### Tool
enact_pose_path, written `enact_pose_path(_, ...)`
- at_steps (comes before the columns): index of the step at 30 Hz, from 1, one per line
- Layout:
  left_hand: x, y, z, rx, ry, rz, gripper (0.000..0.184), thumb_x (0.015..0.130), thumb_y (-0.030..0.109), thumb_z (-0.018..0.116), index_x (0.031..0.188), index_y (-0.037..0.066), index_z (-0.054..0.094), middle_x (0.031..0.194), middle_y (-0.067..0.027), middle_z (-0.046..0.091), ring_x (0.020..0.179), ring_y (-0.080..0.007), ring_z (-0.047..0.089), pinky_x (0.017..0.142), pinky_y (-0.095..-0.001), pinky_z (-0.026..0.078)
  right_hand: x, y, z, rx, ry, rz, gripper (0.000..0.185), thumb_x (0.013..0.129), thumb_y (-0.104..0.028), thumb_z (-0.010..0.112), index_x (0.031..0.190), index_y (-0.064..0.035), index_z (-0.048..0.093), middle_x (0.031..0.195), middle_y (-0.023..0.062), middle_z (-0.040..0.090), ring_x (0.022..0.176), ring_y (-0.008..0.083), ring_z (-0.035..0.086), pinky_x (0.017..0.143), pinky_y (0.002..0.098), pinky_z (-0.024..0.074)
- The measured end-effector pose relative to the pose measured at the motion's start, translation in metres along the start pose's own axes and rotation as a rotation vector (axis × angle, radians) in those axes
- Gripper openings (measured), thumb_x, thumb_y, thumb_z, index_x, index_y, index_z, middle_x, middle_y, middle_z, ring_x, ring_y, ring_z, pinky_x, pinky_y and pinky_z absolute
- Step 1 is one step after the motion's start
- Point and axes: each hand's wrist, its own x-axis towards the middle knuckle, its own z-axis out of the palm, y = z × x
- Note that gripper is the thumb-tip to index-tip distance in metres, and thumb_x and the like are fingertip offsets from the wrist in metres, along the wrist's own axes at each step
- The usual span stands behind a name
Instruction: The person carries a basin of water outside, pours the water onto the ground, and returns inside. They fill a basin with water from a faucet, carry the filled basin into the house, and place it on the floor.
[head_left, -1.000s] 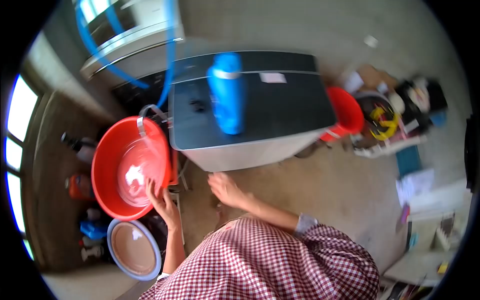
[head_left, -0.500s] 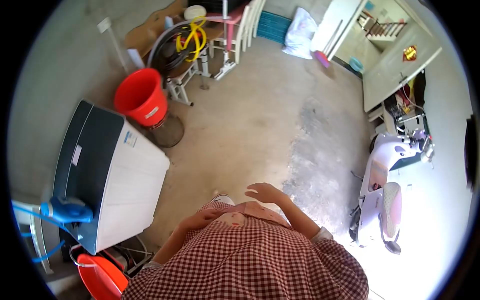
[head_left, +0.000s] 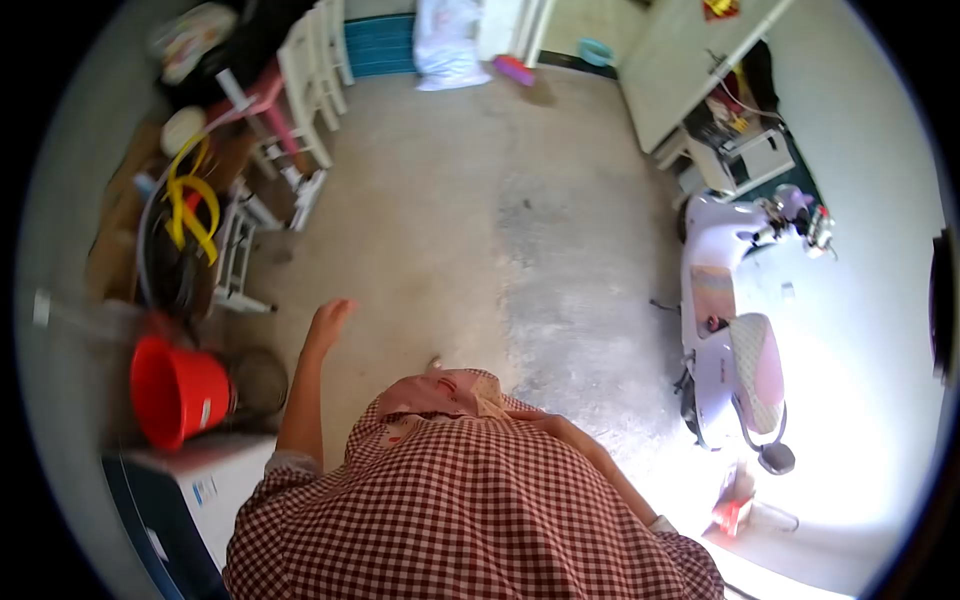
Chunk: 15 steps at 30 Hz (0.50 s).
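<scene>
Head view: how does the left hand [head_left: 331,322] stand?

"Grip loosely extended, bare, above the concrete floor [head_left: 420,200]; the red bucket [head_left: 190,395] stands to its left."

"And the right hand [head_left: 543,420]?"

"Against the gingham smock [head_left: 470,505] worn on the torso; its grip cannot be told."

Pale lilac scooter [head_left: 712,375] parked beside a bright wall [head_left: 850,400].
Beyond it, an ajar door [head_left: 690,70] bears a red-and-gold ornament [head_left: 720,8]; a light-blue basin [head_left: 595,52] sits near the doorway. A whitish sack [head_left: 447,45] stands between a teal panel [head_left: 378,47] and a pink-purple broom head [head_left: 514,70]. White chairs [head_left: 300,80] line the far left, with a yellow coil [head_left: 190,200] nearer.
</scene>
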Motion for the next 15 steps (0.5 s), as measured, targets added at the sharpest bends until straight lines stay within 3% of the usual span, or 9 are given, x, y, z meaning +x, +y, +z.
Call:
enact_pose_path(3,0.134,0.081,0.075,0.030,-0.160,0.136,0.032,0.087,0.029,0.051,0.097,-0.001,0.058,0.088,-0.0057,0.061,0.078,-0.0134,0.055,0.071,-0.0267,0.042,-0.002,0.042,-0.051,0.161,0.348,0.165,0.025,0.082,-0.014,0.057,0.103,-0.0015,0.062,0.107,0.0141,0.059,0.097,0.0196,0.056,0.085,0.0307,0.0431)
enact_pose_path(4,0.175,0.104,0.111,0.050,-0.216,0.181,0.033,0.087,0.030,0.051,0.098,-0.001,0.057,0.089,-0.0050,0.061,0.078,-0.0129,0.055,0.070,-0.0263,0.042,0.003,0.026,-0.066,0.160,0.543,0.429,0.022,0.082,-0.014,0.056,0.097,0.0004,0.064,0.093,0.0109,0.064,0.084,0.0147,0.058,0.078,0.0279,0.0446)
enact_pose_path(6,0.245,0.143,0.178,0.043,-0.382,0.289,0.032,0.086,0.031,0.053,0.096,0.001,0.058,0.086,-0.0040,0.061,0.077,-0.0128,0.055,0.068,-0.0261,0.043,-0.003,0.102,-0.104,0.457,0.813,0.418,0.023,0.084,-0.016,0.054,0.094,0.0022,0.064,0.090,0.0109,0.065,0.082,0.0131,0.058,0.076,0.0260,0.0453)
enact_pose_path(8,0.301,0.173,0.241,-0.112,-0.543,0.128,0.031,0.086,0.031,0.054,0.094,0.002,0.058,0.083,-0.0029,0.060,0.075,-0.0132,0.055,0.066,-0.0268,0.043,-0.002,0.129,-0.151,0.536,1.216,0.331,0.031,0.086,-0.025,0.052,0.092,0.0035,0.064,0.086,0.0105,0.065,0.076,0.0163,0.060,0.067,0.0268,0.0482)
enact_pose_path(10,0.353,0.178,0.286,-0.122,-0.657,0.049,0.030,0.085,0.031,0.054,0.092,0.003,0.059,0.080,-0.0032,0.060,0.073,-0.0136,0.054,0.064,-0.0284,0.043,-0.016,0.189,-0.202,0.542,1.441,0.640,0.032,0.085,-0.029,0.054,0.085,0.0013,0.063,0.077,0.0084,0.064,0.070,0.0142,0.059,0.059,0.0245,0.0479)
enact_pose_path(11,0.377,0.169,0.300,-0.064,-0.691,0.054,0.029,0.085,0.031,0.055,0.091,0.003,0.059,0.078,-0.0041,0.060,0.071,-0.0140,0.054,0.063,-0.0297,0.043,-0.027,0.215,-0.230,0.556,1.404,0.752,0.028,0.083,-0.028,0.055,0.082,-0.0006,0.062,0.070,0.0062,0.061,0.062,0.0138,0.058,0.052,0.0250,0.0474)
enact_pose_path(13,0.428,0.098,0.313,0.286,-0.578,0.261,0.025,0.085,0.028,0.053,0.089,0.003,0.058,0.076,-0.0069,0.059,0.067,-0.0169,0.054,0.062,-0.0321,0.044,-0.014,0.223,-0.304,0.453,1.250,0.956,0.025,0.080,-0.027,0.055,0.077,-0.0024,0.061,0.065,0.0059,0.058,0.055,0.0145,0.056,0.046,0.0263,0.0462)
enact_pose_path(15,0.435,0.085,0.289,0.527,-0.528,-0.052,0.023,0.086,0.023,0.049,0.090,0.002,0.058,0.087,-0.0113,0.062,0.074,-0.0252,0.057,0.066,-0.0349,0.044,0.001,0.258,-0.372,0.372,1.035,1.034,0.024,0.079,-0.027,0.056,0.076,-0.0026,0.060,0.065,0.0064,0.058,0.053,0.0143,0.055,0.045,0.0263,0.0459)
